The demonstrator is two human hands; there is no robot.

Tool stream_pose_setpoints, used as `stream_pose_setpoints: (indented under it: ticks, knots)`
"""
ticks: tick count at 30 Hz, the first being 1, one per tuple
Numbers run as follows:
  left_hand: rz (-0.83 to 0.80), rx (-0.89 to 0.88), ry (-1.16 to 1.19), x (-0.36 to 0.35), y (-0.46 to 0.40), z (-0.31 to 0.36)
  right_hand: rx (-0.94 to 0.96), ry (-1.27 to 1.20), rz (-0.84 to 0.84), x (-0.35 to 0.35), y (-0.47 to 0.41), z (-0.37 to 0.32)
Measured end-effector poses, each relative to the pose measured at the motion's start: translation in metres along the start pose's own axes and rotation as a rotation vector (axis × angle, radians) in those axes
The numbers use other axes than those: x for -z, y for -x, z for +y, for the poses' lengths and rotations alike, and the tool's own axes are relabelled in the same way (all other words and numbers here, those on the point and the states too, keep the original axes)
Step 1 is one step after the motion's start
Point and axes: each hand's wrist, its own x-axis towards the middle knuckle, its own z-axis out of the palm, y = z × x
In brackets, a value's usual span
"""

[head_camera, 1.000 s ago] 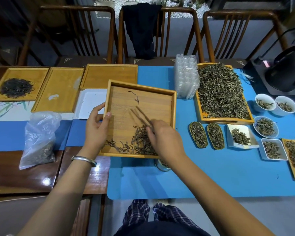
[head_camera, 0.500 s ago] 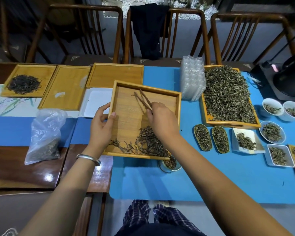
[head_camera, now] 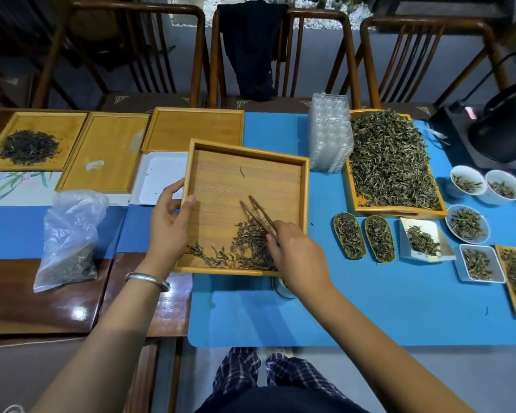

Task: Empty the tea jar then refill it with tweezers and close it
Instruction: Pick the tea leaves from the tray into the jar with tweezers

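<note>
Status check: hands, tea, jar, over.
Left hand grips tilted tray; right hand holds tweezers. Tea heaped at near edge. Jar mostly hidden beneath.

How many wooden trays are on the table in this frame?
5, perhaps more past the right edge: one with dark tea far left, two bare ones beside it, the held tray at centre, and a heaped tray right.

three wooden slat-back chairs (head_camera: pixel 137 52) behind a glossy brown table (head_camera: pixel 57 305), grey floor (head_camera: pixel 465 371) beneath
</note>
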Motion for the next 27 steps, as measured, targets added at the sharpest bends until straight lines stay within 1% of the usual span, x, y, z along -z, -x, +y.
stream_pose_setpoints:
  ticks: [3, 6, 10, 13, 16, 27]
  knots:
    - [0.009, -0.015, -0.016, -0.001, 0.0, 0.001, -0.025, -0.041, 0.021, 0.003, 0.004, 0.001]
    - [0.007, -0.02, -0.023, -0.001, -0.001, 0.002, -0.03, -0.109, 0.098, 0.014, -0.013, -0.005]
    - [-0.003, -0.013, -0.022, -0.002, -0.003, 0.002, -0.021, -0.076, 0.156, 0.025, -0.051, -0.015]
    - [-0.001, -0.023, -0.019, -0.002, -0.003, 0.002, -0.005, -0.012, 0.128, 0.026, -0.065, -0.019]
    - [-0.001, -0.027, -0.014, -0.003, -0.003, 0.002, 0.001, 0.001, 0.122, 0.023, -0.061, -0.018]
    - [0.0, 0.002, -0.008, -0.002, -0.001, 0.0, 0.01, 0.02, 0.04, 0.007, -0.001, 0.005]
